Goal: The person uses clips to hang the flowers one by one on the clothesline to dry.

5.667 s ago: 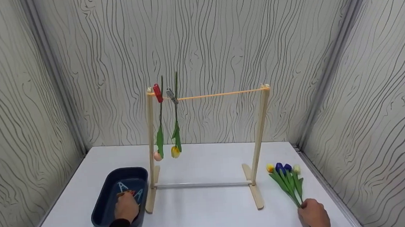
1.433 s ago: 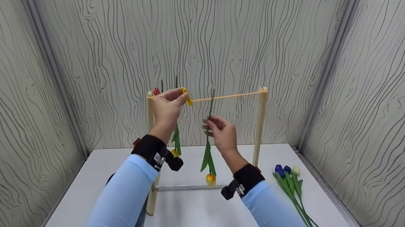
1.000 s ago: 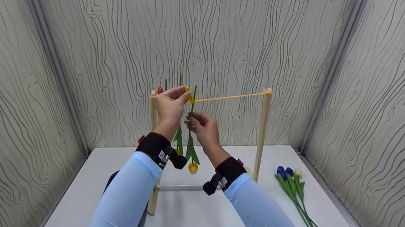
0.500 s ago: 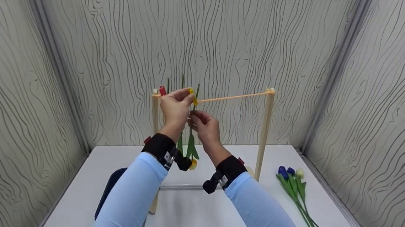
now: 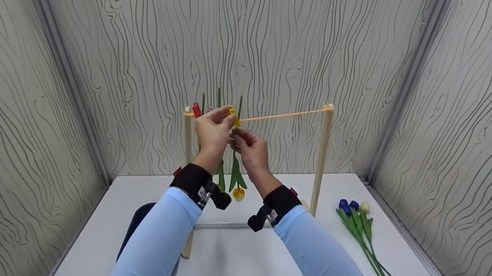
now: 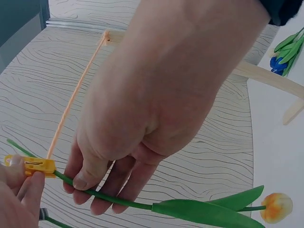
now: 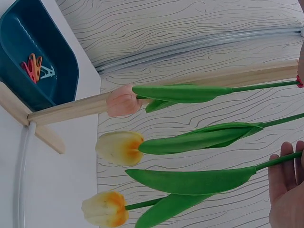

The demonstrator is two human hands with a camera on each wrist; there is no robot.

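While I watch from a distance, a wooden frame (image 5: 322,163) strung with orange cord (image 5: 283,115) straddles the middle of the white table (image 5: 246,268), a blue tray (image 7: 61,57) at its left and three tulips (image 5: 355,221) lying at its right. The left hand (image 5: 213,133) pinches a yellow clothespin (image 6: 40,166) on the cord; the right hand (image 5: 253,152), just below, pinches the stem of an upside-down yellow-orange tulip (image 5: 235,170). About a second ago that stem stood right of the clothespin; now it meets it, which I take to mean the bloom is in place for clipping, though I cannot tell whether the clothespin has fully closed.

My right wrist view shows pegs (image 7: 32,66) in the tray, plus pink (image 7: 122,100) and yellow (image 7: 121,147) hanging tulips, mostly hidden behind the left arm in the head view. Only the left wrist view clearly shows the stem emerging on both sides of the clothespin.
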